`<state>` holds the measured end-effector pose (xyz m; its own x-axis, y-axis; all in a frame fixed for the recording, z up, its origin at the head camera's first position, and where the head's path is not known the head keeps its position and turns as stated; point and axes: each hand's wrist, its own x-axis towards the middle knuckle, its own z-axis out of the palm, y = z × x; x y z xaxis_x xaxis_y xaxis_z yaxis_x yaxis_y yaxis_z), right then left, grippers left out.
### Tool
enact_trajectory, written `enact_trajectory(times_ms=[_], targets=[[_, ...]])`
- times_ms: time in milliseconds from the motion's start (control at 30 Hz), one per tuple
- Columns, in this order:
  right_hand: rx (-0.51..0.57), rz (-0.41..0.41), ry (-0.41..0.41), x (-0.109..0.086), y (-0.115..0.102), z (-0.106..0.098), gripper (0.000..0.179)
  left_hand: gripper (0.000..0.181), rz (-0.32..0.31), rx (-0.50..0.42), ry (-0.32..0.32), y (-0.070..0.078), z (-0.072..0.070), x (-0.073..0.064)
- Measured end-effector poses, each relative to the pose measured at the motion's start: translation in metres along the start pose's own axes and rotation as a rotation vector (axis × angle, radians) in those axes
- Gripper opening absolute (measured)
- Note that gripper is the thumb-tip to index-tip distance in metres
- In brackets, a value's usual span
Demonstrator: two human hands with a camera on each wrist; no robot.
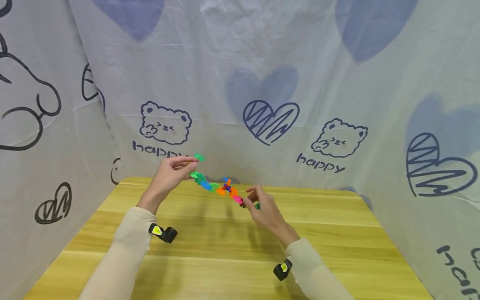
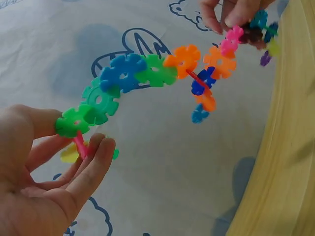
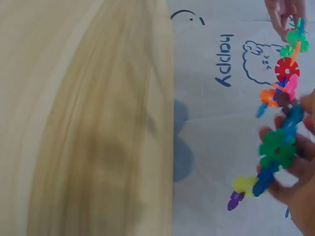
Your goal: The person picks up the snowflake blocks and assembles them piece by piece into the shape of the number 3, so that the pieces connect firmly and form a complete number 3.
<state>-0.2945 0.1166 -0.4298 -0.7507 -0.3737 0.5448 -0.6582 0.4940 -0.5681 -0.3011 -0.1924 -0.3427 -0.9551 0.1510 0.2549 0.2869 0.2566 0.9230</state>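
Both hands hold up a bent chain of colourful flower-shaped interlocking plastic discs [image 1: 206, 186] above the table. My left hand [image 1: 173, 173] pinches its left end, where a light green disc [image 2: 74, 121] shows by the fingers in the left wrist view. A yellow disc [image 2: 70, 153] is partly hidden behind those fingers. Toward the middle, a short branch with a dark blue disc [image 2: 203, 81] hangs down from the orange ones. My right hand [image 1: 268, 211] grips the other end around the brown disc; a green disc [image 3: 278, 150] and a purple disc [image 3: 236, 200] stick out past it.
Below the hands lies a wooden table [image 1: 225, 241]. A white cloth [image 1: 210, 83] printed with hearts and bears stands behind it and along both sides. Each sleeved wrist wears a small black camera [image 1: 169, 234].
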Motion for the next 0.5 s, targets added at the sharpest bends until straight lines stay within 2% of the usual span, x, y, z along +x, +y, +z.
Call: enact_trajectory(times_ms=[133,233,300,367,500], targets=[[-0.036,-0.143,-0.047,-0.004,0.001,0.001,0.042,0.042,-0.051,-0.075,0.044,-0.004,0.003,0.001],[-0.095,-0.229,0.013,-0.006,0.002,0.001,0.043,0.043,-0.068,-0.076,0.053,-0.009,0.004,0.002],[-0.123,-0.255,0.080,-0.006,0.004,0.000,0.038,0.047,-0.068,-0.059,0.032,-0.014,0.004,0.003],[-0.145,-0.254,0.143,-0.007,0.005,-0.003,0.036,0.051,-0.059,-0.046,-0.011,-0.018,0.002,0.005],[-0.161,-0.143,0.180,-0.011,0.007,-0.011,0.031,0.055,-0.055,0.034,-0.128,-0.024,-0.004,0.008]])
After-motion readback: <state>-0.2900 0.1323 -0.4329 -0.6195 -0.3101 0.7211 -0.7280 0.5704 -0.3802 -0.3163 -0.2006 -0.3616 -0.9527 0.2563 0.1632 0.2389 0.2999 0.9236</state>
